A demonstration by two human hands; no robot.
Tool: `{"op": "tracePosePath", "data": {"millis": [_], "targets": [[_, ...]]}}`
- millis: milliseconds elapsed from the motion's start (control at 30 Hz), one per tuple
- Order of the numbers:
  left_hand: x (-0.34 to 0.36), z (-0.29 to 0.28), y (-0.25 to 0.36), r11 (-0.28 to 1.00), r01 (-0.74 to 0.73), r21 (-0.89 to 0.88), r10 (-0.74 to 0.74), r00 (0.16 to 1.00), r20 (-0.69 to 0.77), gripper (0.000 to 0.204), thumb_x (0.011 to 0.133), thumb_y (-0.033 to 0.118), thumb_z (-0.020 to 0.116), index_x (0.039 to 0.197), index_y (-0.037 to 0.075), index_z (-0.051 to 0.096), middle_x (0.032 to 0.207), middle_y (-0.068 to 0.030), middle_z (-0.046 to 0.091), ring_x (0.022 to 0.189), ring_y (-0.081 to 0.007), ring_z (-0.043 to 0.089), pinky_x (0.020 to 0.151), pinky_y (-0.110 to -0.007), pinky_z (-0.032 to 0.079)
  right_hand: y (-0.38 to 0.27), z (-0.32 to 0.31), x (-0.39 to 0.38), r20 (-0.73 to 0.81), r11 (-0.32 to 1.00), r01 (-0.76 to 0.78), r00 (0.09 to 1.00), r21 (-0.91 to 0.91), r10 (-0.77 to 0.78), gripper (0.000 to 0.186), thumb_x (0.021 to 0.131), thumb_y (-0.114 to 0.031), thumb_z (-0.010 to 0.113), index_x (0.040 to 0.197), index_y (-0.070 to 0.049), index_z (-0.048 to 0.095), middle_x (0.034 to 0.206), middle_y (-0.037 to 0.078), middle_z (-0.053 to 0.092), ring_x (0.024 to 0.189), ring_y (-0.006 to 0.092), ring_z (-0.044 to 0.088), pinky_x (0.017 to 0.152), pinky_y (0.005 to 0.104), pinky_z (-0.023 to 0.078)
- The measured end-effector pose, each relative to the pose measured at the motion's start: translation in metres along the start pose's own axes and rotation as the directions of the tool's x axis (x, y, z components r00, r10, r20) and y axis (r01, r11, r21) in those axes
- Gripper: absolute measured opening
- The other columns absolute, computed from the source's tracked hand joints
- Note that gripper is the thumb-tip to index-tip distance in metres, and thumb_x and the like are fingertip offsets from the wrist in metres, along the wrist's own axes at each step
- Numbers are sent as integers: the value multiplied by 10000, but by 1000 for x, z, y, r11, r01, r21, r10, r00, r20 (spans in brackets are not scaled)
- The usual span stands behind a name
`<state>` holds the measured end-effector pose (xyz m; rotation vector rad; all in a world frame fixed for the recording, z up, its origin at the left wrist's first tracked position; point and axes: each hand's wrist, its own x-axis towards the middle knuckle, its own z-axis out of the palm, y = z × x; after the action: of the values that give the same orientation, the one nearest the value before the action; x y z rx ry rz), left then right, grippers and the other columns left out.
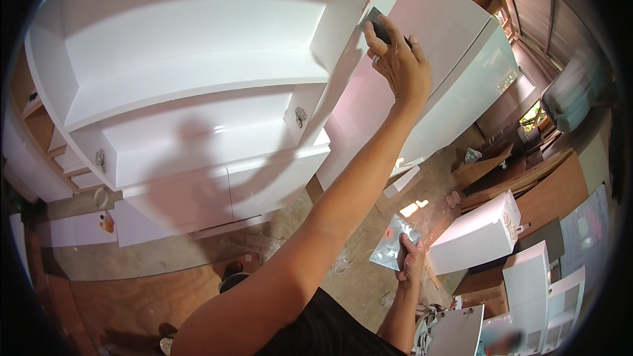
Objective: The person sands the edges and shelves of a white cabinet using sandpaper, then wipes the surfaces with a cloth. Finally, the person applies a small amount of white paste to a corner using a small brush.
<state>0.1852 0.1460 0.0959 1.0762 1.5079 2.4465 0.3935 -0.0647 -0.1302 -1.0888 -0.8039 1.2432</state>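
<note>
My left hand (403,66), with a ring on one finger, is raised at the upper right. It is closed on a flat dark grey scraper (377,24), whose edge lies at the upright edge of a tall white cabinet (198,82). Reddish marks show on that upright, just above the scraper. Lower down, my right hand (411,262) grips a shiny flat square sheet (389,245) by its corner, thumb on top. An orange-red patch shows on the sheet. My left forearm crosses the middle of the view; my right arm comes up from the lower edge.
Pale, glossy panels (455,86) stand right of the cabinet. A white box-like unit (471,240) and several white cabinet parts (527,283) are at the lower right, near stacked boards (554,184). Crumpled clear plastic (270,245) lies on the floor. A brown board (132,303) lies at lower left.
</note>
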Motion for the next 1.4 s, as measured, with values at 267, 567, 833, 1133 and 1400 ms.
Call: {"op": "tracePosePath", "data": {"millis": [267,567,833,1133,1400], "targets": [[-3,-1,-12,999,-49,-1,49,998,-27,627,945,112,511,1462,-103,228,1509,-282,77,1244,-457,347,1030,-524,307,12,-14,7,12,999,-11,1000,36,11,189,897,-39,630,1076,-5,583,976,65,662,870,140,635,807,259,496],[-10,-6,-17,999,18,38,-19,999,39,633,955,127,495,1473,-91,204,1518,-275,60,1288,-453,317,1036,-524,292,12,-8,5,10,999,-20,1000,33,20,170,887,-49,646,1039,-5,582,960,58,657,864,134,627,810,250,485],[-16,-4,-30,989,-125,79,128,991,-36,605,952,95,496,1482,-47,239,1507,-282,105,1167,-433,396,948,-517,350,16,-6,10,34,999,-23,999,38,22,235,890,-49,632,1112,4,578,993,70,660,900,158,640,839,281,507],[-136,-161,-56,735,-196,-650,645,497,580,489,970,96,478,1443,-5,406,1460,-217,401,1251,-319,482,1055,-436,358,2,18,37,548,568,-422,834,707,-63,316,959,-194,573,1223,-22,567,1087,105,674,924,194,670,804,343,568],[-115,-219,-82,721,-439,-536,671,250,698,516,768,76,700,1277,103,619,1314,-116,576,989,-283,605,857,-382,472,6,101,27,353,685,-321,930,654,98,292,956,-183,561,1173,9,595,1049,106,679,933,204,674,811,309,580]]}}
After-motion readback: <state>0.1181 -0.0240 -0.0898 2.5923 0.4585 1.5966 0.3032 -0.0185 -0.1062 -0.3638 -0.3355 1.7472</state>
